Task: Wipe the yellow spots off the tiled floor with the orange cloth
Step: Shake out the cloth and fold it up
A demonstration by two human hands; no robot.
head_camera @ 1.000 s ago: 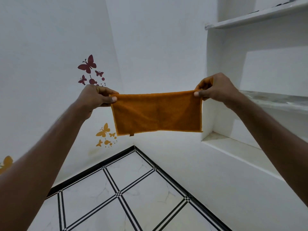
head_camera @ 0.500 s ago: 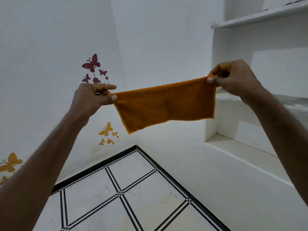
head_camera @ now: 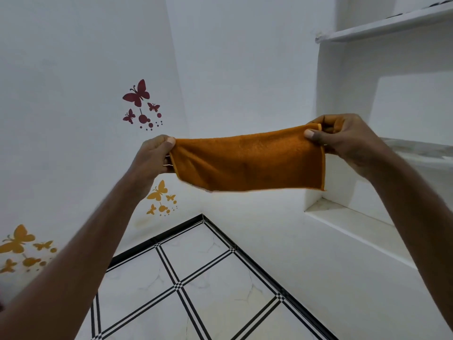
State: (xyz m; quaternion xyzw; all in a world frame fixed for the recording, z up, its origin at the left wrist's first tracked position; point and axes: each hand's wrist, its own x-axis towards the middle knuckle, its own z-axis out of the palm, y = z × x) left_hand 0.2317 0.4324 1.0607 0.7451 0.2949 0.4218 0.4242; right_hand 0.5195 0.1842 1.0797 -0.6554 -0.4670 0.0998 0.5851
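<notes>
Since half a second ago the left hand (head_camera: 153, 155) has turned its wrist and bunched its end of the orange cloth (head_camera: 247, 161), so the left edge now gathers into folds where it earlier hung flat, and the cloth's lower left corner has lifted. The cloth, a soft, napped rectangle with a stitched hem along its right and left edges, is stretched in mid-air between both hands at chest height, well above the tiled floor (head_camera: 208, 285). The left hand is closed around the cloth's left end, thumb pressed on top and fingers curled beneath. The right hand (head_camera: 343, 138) pinches the upper right corner between thumb and bent fingers, the remaining fingers folded toward the palm; the right edge hangs straight down from that grip. Both bare forearms reach up and forward from the lower corners of the view. Below, glossy white marbled tiles are divided by black-and-white striped lines with small checkered squares at the crossings, bordered by a black strip along the wall. The smooth white wall (head_camera: 73, 69) carries maroon butterfly decals (head_camera: 136, 94) above and yellow butterfly decals (head_camera: 158, 192) lower down. At right, recessed white shelves (head_camera: 382, 28) are set into the wall.
</notes>
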